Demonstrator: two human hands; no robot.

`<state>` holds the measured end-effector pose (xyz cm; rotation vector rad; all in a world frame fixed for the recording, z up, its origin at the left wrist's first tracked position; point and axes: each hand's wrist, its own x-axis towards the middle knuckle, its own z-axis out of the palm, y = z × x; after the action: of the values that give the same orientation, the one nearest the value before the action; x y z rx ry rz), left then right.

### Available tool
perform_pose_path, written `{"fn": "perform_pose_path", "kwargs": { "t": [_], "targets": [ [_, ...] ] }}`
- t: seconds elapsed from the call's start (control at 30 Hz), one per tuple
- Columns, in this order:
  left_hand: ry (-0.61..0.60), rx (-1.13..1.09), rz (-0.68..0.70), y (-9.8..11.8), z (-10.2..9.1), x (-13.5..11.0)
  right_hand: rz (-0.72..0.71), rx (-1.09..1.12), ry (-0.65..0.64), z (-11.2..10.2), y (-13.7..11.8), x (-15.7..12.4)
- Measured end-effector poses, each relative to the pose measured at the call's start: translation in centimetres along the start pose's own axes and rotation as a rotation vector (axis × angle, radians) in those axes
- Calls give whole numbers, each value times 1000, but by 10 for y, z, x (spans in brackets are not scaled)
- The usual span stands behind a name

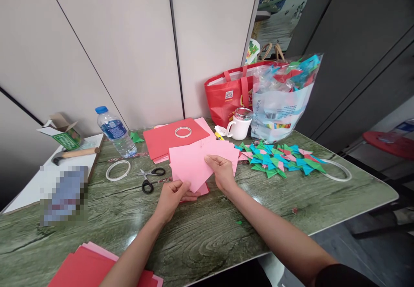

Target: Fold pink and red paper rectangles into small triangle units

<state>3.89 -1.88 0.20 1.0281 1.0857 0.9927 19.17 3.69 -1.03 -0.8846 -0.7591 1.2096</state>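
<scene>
A sheet of pink paper [190,166] is held between my two hands, tilted above a stack of pink and red sheets. My left hand [173,196] pinches its lower left edge, fingers partly under it. Thumb and fingers of my right hand [221,170] are closed on the sheet's right side. Behind it lie red sheets [168,142] with a roll of narrow tape [183,132] on top. Black-handled scissors [149,178] rest left of my left hand. Right of my right hand spreads a pile of folded paper pieces [274,157] in green, blue and pink.
A water bottle [116,134], a tape roll [118,170], a hammer [77,152] and an opened box [64,134] stand or lie at left. A white mug [239,125], a red bag [223,99] and a filled plastic bag [281,110] stand behind. More red paper [87,265] lies at the front left.
</scene>
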Motion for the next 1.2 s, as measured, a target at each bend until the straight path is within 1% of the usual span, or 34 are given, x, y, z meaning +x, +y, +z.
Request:
{"fn": "perform_pose_path", "kwargs": {
  "t": [0.17, 0.43, 0.5, 0.63, 0.9, 1.0, 1.1, 1.2],
  "targets": [
    [-44, -13, -62, -2, 2, 0, 4, 10, -5, 0, 2, 0],
    [26, -25, -56, -5, 1, 2, 20, 64, -10, 2, 2, -3],
    [9, -26, -46, -4, 1, 1, 20, 81, 0, 2, 1, -2],
    [-62, 1, -53, -2, 3, -1, 27, 122, 32, 1, 1, -1],
    [-79, 28, -30, -2, 2, -2, 34, 117, 33, 1, 2, 0],
    [-40, 19, 18, -3, 1, 0, 55, 124, 40, 1, 2, 0],
    [10, -42, 79, -6, 0, 3, 72, 122, 31, 1, 2, 0],
    [80, -47, 166, -8, -4, 6, 68, 92, 7, 2, 2, -2]
  ]
}}
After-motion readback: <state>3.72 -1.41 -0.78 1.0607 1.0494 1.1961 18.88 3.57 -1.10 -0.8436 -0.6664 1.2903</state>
